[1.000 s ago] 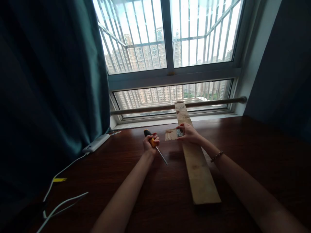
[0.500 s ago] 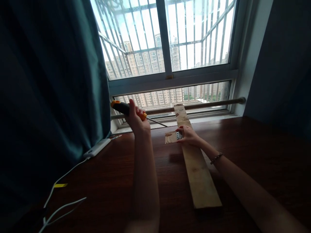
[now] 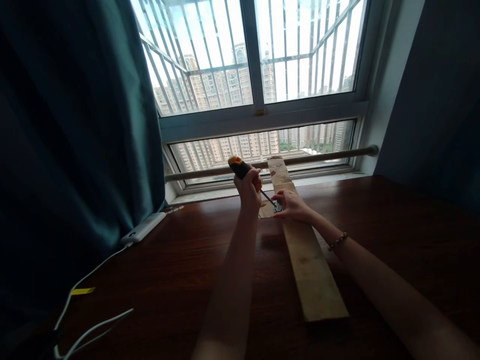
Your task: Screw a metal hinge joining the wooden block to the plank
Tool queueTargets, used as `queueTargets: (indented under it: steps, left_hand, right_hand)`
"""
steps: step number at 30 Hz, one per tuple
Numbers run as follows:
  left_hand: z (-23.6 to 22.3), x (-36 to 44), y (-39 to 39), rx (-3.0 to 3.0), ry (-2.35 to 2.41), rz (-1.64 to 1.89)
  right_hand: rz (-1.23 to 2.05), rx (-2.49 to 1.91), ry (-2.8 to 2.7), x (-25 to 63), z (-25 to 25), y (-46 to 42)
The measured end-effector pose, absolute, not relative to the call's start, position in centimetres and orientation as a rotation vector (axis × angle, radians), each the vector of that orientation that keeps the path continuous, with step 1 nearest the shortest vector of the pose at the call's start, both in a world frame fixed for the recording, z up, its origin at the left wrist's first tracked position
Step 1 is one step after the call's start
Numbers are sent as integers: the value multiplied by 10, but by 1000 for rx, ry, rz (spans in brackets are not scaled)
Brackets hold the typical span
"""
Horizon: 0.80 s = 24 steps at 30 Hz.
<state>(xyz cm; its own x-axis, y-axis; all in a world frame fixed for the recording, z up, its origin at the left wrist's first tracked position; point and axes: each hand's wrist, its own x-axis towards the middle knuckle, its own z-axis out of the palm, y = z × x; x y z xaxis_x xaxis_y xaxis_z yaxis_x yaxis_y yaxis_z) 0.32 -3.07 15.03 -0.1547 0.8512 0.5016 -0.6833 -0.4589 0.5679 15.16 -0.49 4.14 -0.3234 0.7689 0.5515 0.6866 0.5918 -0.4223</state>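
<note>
The left hand has its fingers wrapped around the handle of a screwdriver, left of the long wooden board, the shaft slanting down toward the board with its tip at a small metal piece. The right hand, above the board, pinches that piece between its fingers, over a short wooden piece jutting from the board's left side.

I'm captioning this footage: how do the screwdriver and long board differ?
The screwdriver is black and yellow with a metal shaft; the long board is pale brown. The screwdriver slants in the left grip; the board stretches over the table. The board is much wider. Both are elongated.
</note>
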Motion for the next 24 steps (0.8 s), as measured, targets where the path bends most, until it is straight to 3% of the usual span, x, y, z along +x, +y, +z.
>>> queueTargets:
  steps: [24]
  left_hand:
    - [148,1,-29,970,260,1805]
  right_hand:
    - [111,-1161,-2089,152,42,-5]
